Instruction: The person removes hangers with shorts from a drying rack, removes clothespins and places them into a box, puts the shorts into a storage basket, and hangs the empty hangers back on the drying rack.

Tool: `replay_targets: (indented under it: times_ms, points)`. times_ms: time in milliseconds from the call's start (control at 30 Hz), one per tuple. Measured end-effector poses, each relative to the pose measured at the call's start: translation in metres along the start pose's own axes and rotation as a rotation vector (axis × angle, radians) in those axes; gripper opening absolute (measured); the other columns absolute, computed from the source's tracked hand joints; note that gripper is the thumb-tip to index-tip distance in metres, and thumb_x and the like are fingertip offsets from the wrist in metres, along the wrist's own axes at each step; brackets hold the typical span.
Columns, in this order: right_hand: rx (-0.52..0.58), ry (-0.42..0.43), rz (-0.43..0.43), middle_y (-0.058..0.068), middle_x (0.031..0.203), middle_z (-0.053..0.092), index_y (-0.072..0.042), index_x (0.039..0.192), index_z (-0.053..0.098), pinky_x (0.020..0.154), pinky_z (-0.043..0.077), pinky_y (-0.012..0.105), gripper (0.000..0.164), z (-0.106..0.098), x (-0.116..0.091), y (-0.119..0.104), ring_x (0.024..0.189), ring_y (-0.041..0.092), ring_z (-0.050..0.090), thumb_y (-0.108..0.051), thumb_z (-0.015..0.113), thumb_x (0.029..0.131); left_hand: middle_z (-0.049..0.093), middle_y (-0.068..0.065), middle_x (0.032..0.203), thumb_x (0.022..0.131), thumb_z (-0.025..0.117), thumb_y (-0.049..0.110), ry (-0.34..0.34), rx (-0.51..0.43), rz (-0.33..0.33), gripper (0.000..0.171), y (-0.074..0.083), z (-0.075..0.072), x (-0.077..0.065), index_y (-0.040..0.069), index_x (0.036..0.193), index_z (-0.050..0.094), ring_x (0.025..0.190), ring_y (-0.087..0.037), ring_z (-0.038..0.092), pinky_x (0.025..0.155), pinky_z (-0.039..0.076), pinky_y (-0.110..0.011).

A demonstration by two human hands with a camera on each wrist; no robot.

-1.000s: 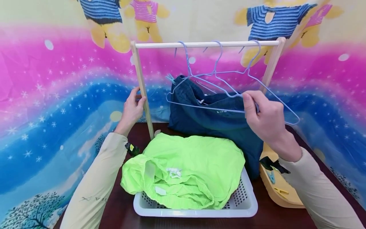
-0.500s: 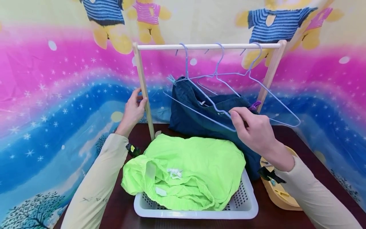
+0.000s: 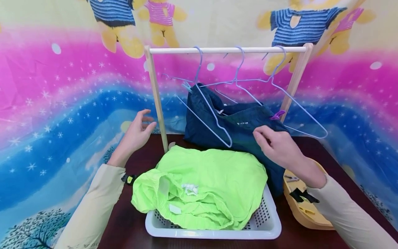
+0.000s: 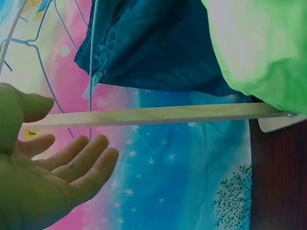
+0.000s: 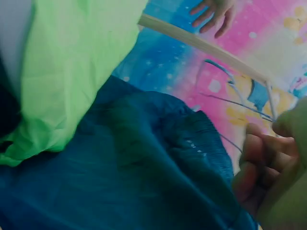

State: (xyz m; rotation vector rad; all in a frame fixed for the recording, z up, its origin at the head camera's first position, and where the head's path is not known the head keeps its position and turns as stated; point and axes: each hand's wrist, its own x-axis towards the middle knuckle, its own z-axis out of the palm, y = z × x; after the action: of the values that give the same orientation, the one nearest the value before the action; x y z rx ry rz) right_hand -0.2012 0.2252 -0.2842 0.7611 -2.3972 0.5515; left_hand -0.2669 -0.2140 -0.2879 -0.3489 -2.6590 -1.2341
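Beside the left post of the wooden rack (image 3: 154, 90), my left hand (image 3: 136, 133) hangs apart from it with fingers loosely spread. My right hand (image 3: 276, 145) is in front of the dark blue garment (image 3: 214, 131), fingers loosely curled and nothing held. Several light-blue wire hangers hang from the bar; the leftmost hanger (image 3: 199, 65) is twisted, its near end sloping down left of my right hand. A blue clothespin (image 3: 187, 86) and a purple clothespin (image 3: 277, 115) sit at the dark garment's waistband corners. In the right wrist view the curled fingers (image 5: 252, 148) show beside that waistband.
A bright green garment with an elastic waistband (image 3: 214, 173) lies in a white perforated basket (image 3: 214, 233) at the front. At the right, a yellow tray (image 3: 298, 214) holds clothespins, partly under my right forearm. A printed cloth backdrop (image 3: 62, 121) surrounds the dark table (image 3: 124, 221).
My right hand has let go of the leftmost hanger, which has swung round, its near end now left of the hand. My left hand has released the rack's post and moved down and left.
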Motion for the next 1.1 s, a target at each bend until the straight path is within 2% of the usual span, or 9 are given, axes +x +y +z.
replay_targets:
  times_ms: [133,267,400,500,633,767,900,1000,1100]
  points:
    - [-0.045,-0.280,0.119,-0.007,0.062,0.044,-0.013,0.118,0.059,0.045,0.034,0.024,0.024,0.006,-0.004,0.008,0.045,0.006,0.036,-0.029,0.048,0.104,0.046,-0.017,0.144,0.103,0.046,0.037,-0.086,0.068,0.007,0.062,-0.006,-0.001,-0.018,0.018,0.155,0.018,0.127,-0.036,0.054,0.096,0.048,-0.054]
    - [-0.048,-0.424,0.170,-0.006,0.067,0.051,-0.011,0.127,0.055,0.048,0.038,0.024,0.034,0.015,-0.009,0.019,0.049,0.007,0.042,-0.034,0.048,0.104,0.046,-0.020,0.144,0.103,0.048,0.035,-0.169,0.121,0.011,0.062,-0.015,0.003,-0.032,0.015,0.155,0.020,0.125,-0.038,0.056,0.096,0.049,-0.053]
    - [-0.021,-0.503,0.187,-0.005,0.071,0.054,-0.008,0.134,0.050,0.049,0.040,0.025,0.041,0.025,-0.013,0.030,0.051,0.007,0.046,-0.035,0.049,0.103,0.049,-0.025,0.139,0.103,0.050,0.032,-0.226,0.182,0.042,0.060,-0.024,0.013,-0.042,0.008,0.152,0.024,0.120,-0.041,0.058,0.095,0.049,-0.053]
    - [0.007,-0.565,0.199,-0.006,0.064,0.049,-0.007,0.139,0.046,0.047,0.038,0.025,0.046,0.033,-0.015,0.036,0.046,0.007,0.043,-0.036,0.049,0.103,0.051,-0.028,0.135,0.103,0.051,0.030,-0.268,0.210,0.059,0.059,-0.030,0.020,-0.047,0.004,0.149,0.027,0.115,-0.041,0.060,0.092,0.051,-0.052]
    - [0.019,-0.651,0.230,-0.006,0.055,0.040,-0.007,0.145,0.040,0.045,0.033,0.027,0.053,0.041,-0.019,0.039,0.041,0.009,0.037,-0.039,0.049,0.103,0.055,-0.029,0.130,0.102,0.052,0.032,-0.354,0.220,0.041,0.059,-0.037,0.028,-0.050,0.000,0.146,0.030,0.111,-0.038,0.063,0.090,0.051,-0.050]
    - [-0.025,-0.726,0.258,-0.003,0.061,0.045,-0.006,0.148,0.034,0.051,0.036,0.028,0.063,0.047,-0.022,0.041,0.053,0.010,0.047,-0.041,0.055,0.100,0.061,-0.021,0.123,0.100,0.055,0.039,-0.459,0.222,-0.028,0.060,-0.040,0.033,-0.053,0.001,0.143,0.036,0.107,-0.030,0.063,0.087,0.052,-0.045]
    - [-0.072,-0.752,0.282,0.002,0.074,0.056,-0.003,0.149,0.032,0.060,0.046,0.033,0.071,0.049,-0.023,0.042,0.073,0.015,0.058,-0.039,0.061,0.096,0.066,-0.012,0.115,0.097,0.059,0.043,-0.509,0.236,-0.074,0.058,-0.041,0.037,-0.055,0.005,0.137,0.045,0.101,-0.021,0.064,0.084,0.052,-0.038]
    - [-0.084,-0.741,0.280,0.008,0.090,0.063,0.000,0.146,0.036,0.069,0.051,0.038,0.070,0.051,-0.022,0.043,0.084,0.020,0.062,-0.038,0.063,0.095,0.065,-0.006,0.096,0.096,0.060,0.041,-0.513,0.262,-0.071,0.043,-0.041,0.038,-0.056,0.005,0.119,0.057,0.083,-0.017,0.062,0.073,0.050,-0.033]
    - [-0.061,-0.725,0.267,0.008,0.095,0.063,0.002,0.142,0.042,0.068,0.050,0.035,0.062,0.051,-0.022,0.044,0.083,0.019,0.060,-0.033,0.064,0.095,0.051,0.001,0.070,0.096,0.061,0.038,-0.509,0.276,-0.056,0.032,-0.041,0.037,-0.057,0.007,0.088,0.060,0.060,-0.012,0.046,0.060,0.041,-0.026]
